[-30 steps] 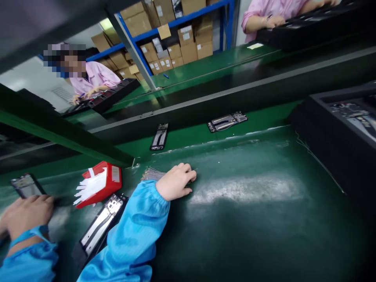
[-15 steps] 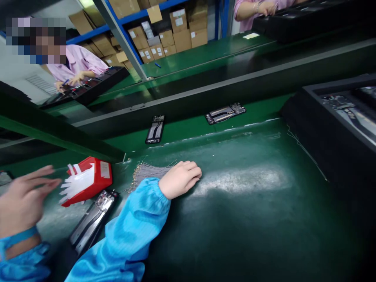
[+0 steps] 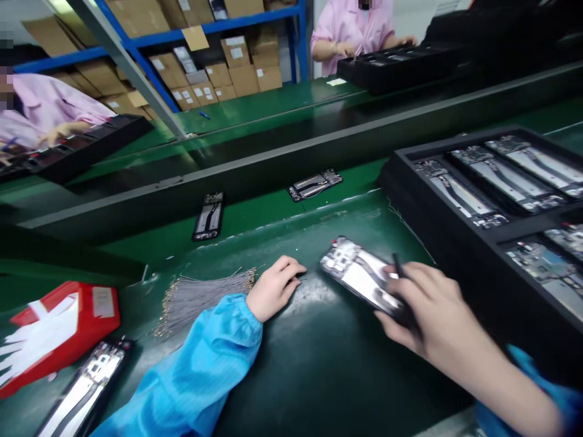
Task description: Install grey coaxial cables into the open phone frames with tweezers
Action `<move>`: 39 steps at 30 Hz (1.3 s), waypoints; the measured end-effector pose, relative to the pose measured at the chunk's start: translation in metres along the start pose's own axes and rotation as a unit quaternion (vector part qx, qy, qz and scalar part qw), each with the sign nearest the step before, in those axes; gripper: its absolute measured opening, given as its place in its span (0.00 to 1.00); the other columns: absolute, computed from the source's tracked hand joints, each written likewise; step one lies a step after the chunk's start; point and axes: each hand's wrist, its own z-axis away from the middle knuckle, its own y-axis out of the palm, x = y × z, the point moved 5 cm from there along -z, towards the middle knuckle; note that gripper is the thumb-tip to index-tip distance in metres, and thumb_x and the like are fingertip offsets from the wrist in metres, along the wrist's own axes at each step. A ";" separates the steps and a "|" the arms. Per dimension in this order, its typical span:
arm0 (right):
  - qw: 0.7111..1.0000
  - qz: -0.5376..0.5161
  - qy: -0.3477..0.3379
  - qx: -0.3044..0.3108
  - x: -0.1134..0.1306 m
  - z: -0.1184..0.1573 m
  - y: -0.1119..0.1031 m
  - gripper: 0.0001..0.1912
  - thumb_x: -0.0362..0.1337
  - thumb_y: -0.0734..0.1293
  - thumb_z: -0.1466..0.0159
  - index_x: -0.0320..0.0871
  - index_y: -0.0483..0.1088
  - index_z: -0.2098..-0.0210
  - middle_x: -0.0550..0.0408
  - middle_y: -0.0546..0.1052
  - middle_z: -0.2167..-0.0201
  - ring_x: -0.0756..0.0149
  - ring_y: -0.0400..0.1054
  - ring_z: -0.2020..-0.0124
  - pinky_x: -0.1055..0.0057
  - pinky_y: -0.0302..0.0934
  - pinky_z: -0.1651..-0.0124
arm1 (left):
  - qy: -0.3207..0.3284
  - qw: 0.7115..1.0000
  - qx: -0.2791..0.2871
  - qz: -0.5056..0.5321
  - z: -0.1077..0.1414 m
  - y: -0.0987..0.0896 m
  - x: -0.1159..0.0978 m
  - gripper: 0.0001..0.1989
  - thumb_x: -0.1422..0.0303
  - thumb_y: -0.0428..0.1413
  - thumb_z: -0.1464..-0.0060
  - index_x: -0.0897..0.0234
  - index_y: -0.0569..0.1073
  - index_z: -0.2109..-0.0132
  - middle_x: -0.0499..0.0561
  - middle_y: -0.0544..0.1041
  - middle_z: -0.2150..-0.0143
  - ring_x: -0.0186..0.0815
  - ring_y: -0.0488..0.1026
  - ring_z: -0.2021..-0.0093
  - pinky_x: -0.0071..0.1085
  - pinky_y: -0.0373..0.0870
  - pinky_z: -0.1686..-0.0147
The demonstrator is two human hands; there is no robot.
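My left hand (image 3: 274,288), in a blue sleeve, rests on the green bench with its fingers curled together. What they hold, if anything, is hidden. Beside its wrist lies a bundle of thin grey cables (image 3: 204,294) with gold-coloured ends. My right hand (image 3: 423,303) grips the near end of an opened phone (image 3: 355,270), tilted over the bench, its circuit board facing up. A thin black tool (image 3: 410,303), blurred, is also in that hand; its kind cannot be made out. Another opened phone (image 3: 86,388) lies at the lower left.
A black tray (image 3: 437,212) with several opened phones stands on the right. Two opened phones, one upright (image 3: 208,217) and one slanted (image 3: 315,184), lie along the back ledge. A red bin (image 3: 98,321) with white strips is left. Two people in pink work across the bench.
The view has swung right. My right hand has come in with the opened phone. A blurred hand at far left has gone from view. My left hand stays beside the cables.
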 end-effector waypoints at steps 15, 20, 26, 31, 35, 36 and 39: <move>0.964 -0.049 -0.231 0.120 0.080 -0.052 0.066 0.10 0.43 0.63 0.42 0.42 0.66 0.65 0.49 0.67 0.67 0.60 0.59 0.65 0.65 0.53 0.66 | -0.049 0.996 -0.071 -0.039 0.002 -0.007 -0.003 0.06 0.72 0.45 0.44 0.64 0.66 0.67 0.49 0.66 0.70 0.32 0.64 0.67 0.27 0.64 0.67; 0.959 -0.037 -0.260 0.109 0.080 -0.072 0.078 0.14 0.46 0.63 0.43 0.43 0.66 0.64 0.50 0.70 0.69 0.59 0.62 0.66 0.61 0.51 0.63 | -0.049 0.993 -0.088 -0.054 0.007 -0.009 -0.003 0.06 0.72 0.45 0.44 0.64 0.66 0.67 0.49 0.65 0.70 0.32 0.64 0.68 0.27 0.64 0.67; 0.964 -0.134 -0.199 0.117 0.059 -0.078 0.069 0.08 0.39 0.60 0.40 0.43 0.67 0.64 0.52 0.73 0.71 0.63 0.65 0.68 0.65 0.54 0.64 | -0.039 0.995 -0.055 -0.076 0.007 0.001 -0.003 0.07 0.72 0.45 0.45 0.64 0.66 0.68 0.50 0.66 0.70 0.33 0.63 0.68 0.28 0.63 0.67; 0.908 -0.403 -0.091 0.074 0.056 -0.090 0.063 0.09 0.36 0.59 0.38 0.44 0.68 0.60 0.56 0.72 0.69 0.71 0.66 0.69 0.74 0.59 0.66 | -0.034 0.993 -0.046 -0.101 0.009 0.003 -0.006 0.07 0.73 0.45 0.47 0.64 0.65 0.71 0.49 0.65 0.72 0.32 0.63 0.69 0.28 0.62 0.69; 0.875 -0.476 -0.054 0.067 0.061 -0.094 0.068 0.07 0.35 0.61 0.40 0.43 0.69 0.64 0.53 0.69 0.64 0.70 0.66 0.62 0.72 0.61 0.60 | -0.041 0.991 -0.041 -0.117 0.013 0.003 -0.008 0.07 0.73 0.45 0.48 0.64 0.64 0.72 0.48 0.64 0.74 0.31 0.62 0.71 0.27 0.61 0.71; 0.876 -0.476 -0.048 0.068 0.061 -0.094 0.070 0.06 0.34 0.61 0.40 0.43 0.69 0.64 0.53 0.70 0.63 0.69 0.66 0.61 0.71 0.62 0.59 | -0.043 0.991 -0.039 -0.118 0.014 0.003 -0.009 0.07 0.73 0.45 0.48 0.64 0.65 0.72 0.48 0.64 0.74 0.31 0.62 0.72 0.27 0.60 0.71; 0.879 -0.470 -0.026 0.070 0.060 -0.093 0.074 0.07 0.30 0.62 0.43 0.41 0.69 0.65 0.53 0.72 0.66 0.69 0.67 0.62 0.70 0.63 0.59 | -0.051 0.991 -0.037 -0.121 0.014 0.003 -0.010 0.07 0.73 0.45 0.47 0.64 0.65 0.72 0.48 0.64 0.74 0.30 0.62 0.72 0.26 0.60 0.72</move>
